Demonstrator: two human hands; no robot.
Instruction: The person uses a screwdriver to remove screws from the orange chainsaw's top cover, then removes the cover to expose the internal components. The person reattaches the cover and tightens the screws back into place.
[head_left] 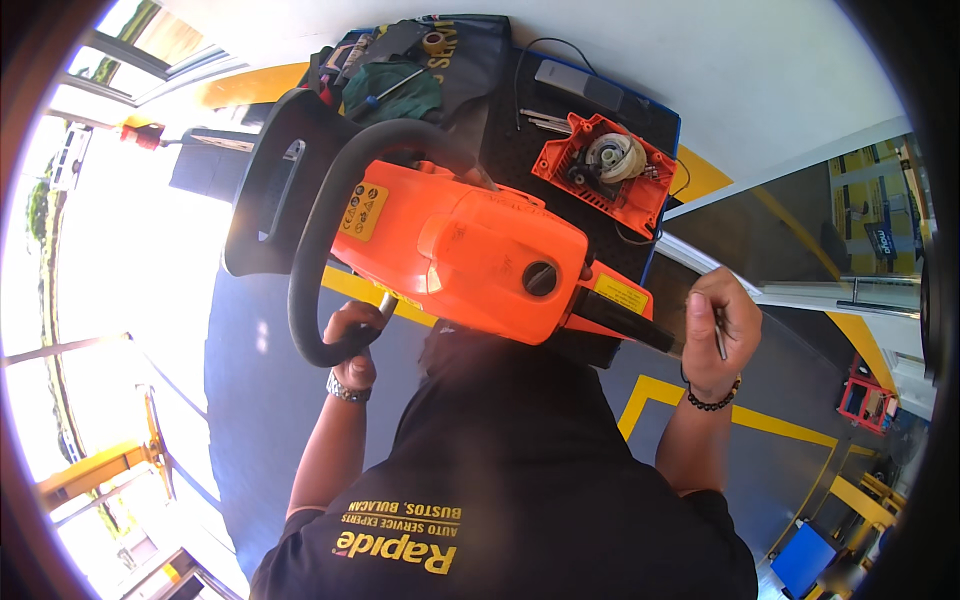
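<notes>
The orange chainsaw body (470,260) is held up off the black surface (520,140), tilted, between the person's chest and the work area, apparently so its underside can be reached. The left hand (352,345) is closed around the black loop handle (315,260), bearing the weight from below. The right hand (720,340) sits at the rear grip (625,320), fingers curled, pinching a thin metal tool (720,335). On the surface behind lies a detached orange starter cover (605,170), pulley side up, well apart from the saw. A green cloth (390,90) rests further back.
</notes>
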